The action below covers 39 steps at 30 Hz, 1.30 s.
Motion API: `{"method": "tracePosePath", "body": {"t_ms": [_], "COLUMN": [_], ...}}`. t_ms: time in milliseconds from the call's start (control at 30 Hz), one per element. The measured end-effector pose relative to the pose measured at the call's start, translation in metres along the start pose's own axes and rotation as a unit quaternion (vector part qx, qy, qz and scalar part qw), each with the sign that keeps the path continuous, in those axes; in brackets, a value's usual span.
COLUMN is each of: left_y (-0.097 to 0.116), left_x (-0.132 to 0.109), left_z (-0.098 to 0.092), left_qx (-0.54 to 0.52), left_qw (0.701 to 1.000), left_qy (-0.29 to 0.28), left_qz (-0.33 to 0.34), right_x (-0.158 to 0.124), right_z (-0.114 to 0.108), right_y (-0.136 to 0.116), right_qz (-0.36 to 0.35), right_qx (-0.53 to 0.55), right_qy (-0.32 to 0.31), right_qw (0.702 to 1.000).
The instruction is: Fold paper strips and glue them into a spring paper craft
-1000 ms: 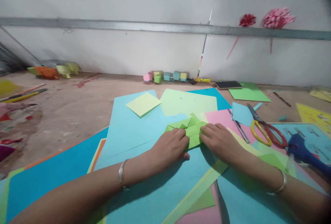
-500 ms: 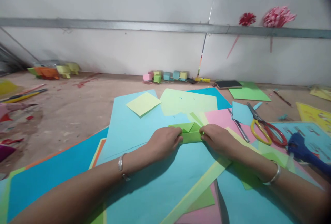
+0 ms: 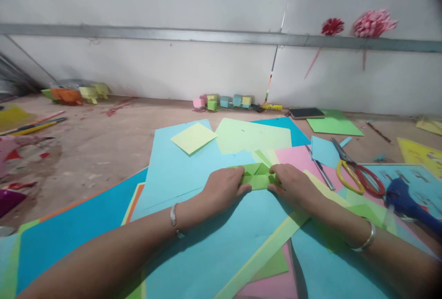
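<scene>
A folded green paper (image 3: 256, 181) lies over light blue sheets (image 3: 214, 239), with a triangular flap along its upper part. My left hand (image 3: 224, 188) pinches its left end between thumb and fingers. At its right end, my right hand (image 3: 293, 186) grips the same paper, thumb low and fingers above. The middle of the folded piece shows between the hands. A pale yellow square (image 3: 194, 138) rests on the blue sheet, up and to the left of my hands.
Red-and-yellow scissors (image 3: 359, 175), a craft knife (image 3: 321, 169) and a blue glue gun (image 3: 410, 202) lie at the right. A phone (image 3: 306, 113) and small paper cubes (image 3: 225, 101) stand along the wall. Pencils (image 3: 37, 126) are at the left.
The green paper's lower fold has opened slightly, showing more of its inside. My thumbs have shifted lower and inward along it. The whole view has moved a little.
</scene>
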<state>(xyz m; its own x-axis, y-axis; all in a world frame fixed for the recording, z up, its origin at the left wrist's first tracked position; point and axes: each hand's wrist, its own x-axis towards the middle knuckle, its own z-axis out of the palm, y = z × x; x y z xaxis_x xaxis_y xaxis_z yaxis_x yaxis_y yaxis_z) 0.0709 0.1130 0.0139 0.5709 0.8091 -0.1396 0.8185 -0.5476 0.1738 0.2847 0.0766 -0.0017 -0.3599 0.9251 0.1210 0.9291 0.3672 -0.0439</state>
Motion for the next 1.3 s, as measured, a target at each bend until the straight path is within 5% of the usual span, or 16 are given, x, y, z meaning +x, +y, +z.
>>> {"method": "tracePosePath", "body": {"t_ms": [267, 567, 1100, 1300], "left_y": [0.0, -0.002, -0.039, -0.044], "left_x": [0.0, 0.001, 0.005, -0.004], "left_z": [0.001, 0.002, -0.038, -0.053], "left_qx": [0.0, 0.0, 0.049, 0.099], "left_qw": [1.0, 1.0, 0.991, 0.988], "left_qy": [0.003, -0.001, -0.121, -0.115], "left_qz": [-0.007, -0.005, -0.029, -0.04], "right_x": [-0.016, -0.028, -0.028, -0.028], "right_z": [-0.004, -0.013, -0.01, -0.007], "right_y": [-0.022, -0.03, -0.025, -0.024], "right_qz": [-0.184, -0.095, -0.103, -0.109], "right_qx": [-0.138, -0.226, -0.198, -0.187], "right_qy": [0.044, -0.078, -0.072, -0.064], "right_qw": [0.972, 0.966, 0.972, 0.974]}}
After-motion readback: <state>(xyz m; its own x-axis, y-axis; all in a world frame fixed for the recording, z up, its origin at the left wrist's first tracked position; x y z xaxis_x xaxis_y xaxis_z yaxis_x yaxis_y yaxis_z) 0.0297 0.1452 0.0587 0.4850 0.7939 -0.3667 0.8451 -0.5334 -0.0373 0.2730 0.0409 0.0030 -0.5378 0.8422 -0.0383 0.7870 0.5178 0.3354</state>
